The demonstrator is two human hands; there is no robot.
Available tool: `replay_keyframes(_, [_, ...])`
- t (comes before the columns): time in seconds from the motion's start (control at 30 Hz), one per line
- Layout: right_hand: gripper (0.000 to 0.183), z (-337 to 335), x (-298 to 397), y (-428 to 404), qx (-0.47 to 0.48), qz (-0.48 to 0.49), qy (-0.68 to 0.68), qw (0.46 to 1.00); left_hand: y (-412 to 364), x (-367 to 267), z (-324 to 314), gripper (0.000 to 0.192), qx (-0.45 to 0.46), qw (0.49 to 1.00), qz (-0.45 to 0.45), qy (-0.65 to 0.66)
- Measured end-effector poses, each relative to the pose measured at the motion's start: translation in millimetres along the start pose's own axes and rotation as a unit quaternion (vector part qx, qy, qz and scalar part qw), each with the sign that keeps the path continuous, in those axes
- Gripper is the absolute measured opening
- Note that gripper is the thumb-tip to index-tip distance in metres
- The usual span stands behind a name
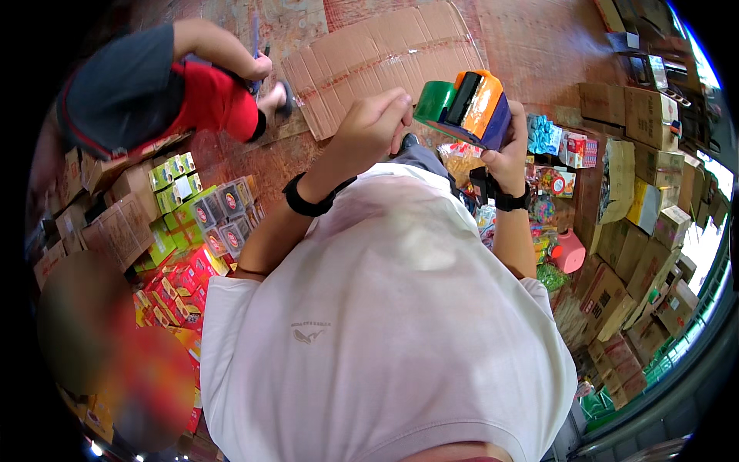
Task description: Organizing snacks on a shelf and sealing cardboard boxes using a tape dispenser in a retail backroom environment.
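In my right hand (pixel 509 147) is a tape dispenser (pixel 480 107) with an orange and dark purple body and a black bar. A roll of green tape (pixel 436 104) sits on its left end. My left hand (pixel 375 118) is just left of this roll, its fingers curled closed. No object shows between those fingers, though their inner side is hidden. Both wrists wear black bands. Beyond my hands, a flattened cardboard sheet (pixel 381 63) lies on the worn floor, with strips of tape across it.
At left, a person (pixel 138 86) in dark and red clothing bends over, holding something thin. Boxed goods (pixel 179 283) and clear-lidded packs (pixel 225 213) are stacked below. A blurred figure (pixel 138 369) is nearer. Cardboard cartons (pixel 652 121) and a pink jug (pixel 570 251) stand right.
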State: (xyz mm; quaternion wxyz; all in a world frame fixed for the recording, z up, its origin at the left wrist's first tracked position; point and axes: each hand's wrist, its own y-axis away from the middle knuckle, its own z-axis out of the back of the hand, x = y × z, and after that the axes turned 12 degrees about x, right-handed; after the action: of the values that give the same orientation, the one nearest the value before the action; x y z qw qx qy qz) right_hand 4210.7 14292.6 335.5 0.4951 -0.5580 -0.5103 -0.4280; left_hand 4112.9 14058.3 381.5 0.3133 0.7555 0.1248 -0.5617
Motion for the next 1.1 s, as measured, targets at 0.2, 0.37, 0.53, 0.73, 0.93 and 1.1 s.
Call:
replay_keyframes(0.2, [0.086,21.7,4.8,-0.7,-0.003,0.027,0.006,1.000,-21.9,-1.9,-25.4,0.024,-0.068,0.976,-0.060,-0.199])
replay_keyframes(0.37, [0.084,48.3,8.5,0.9,0.009,0.038,0.049,0.998,-39.5,-5.8,-44.7,0.021,-0.101,0.946,-0.113,-0.286])
replay_keyframes(0.53, [0.085,68.9,10.8,3.2,-0.002,0.032,0.033,0.999,-54.2,-4.5,-61.8,0.020,-0.104,0.963,-0.137,-0.208])
replay_keyframes(0.73, [0.085,82.0,4.2,8.7,0.003,0.017,-0.006,1.000,-58.9,-10.7,-56.0,0.024,-0.050,0.984,-0.069,-0.157])
replay_keyframes(0.93, [0.084,57.1,11.5,6.7,-0.037,0.036,0.043,0.998,-60.9,-12.1,-39.1,0.024,-0.042,0.959,-0.132,-0.249])
replay_keyframes(1.1, [0.084,18.6,20.1,10.5,-0.080,0.041,0.100,0.991,-53.4,-21.3,-18.2,0.020,-0.011,0.937,-0.145,-0.317])
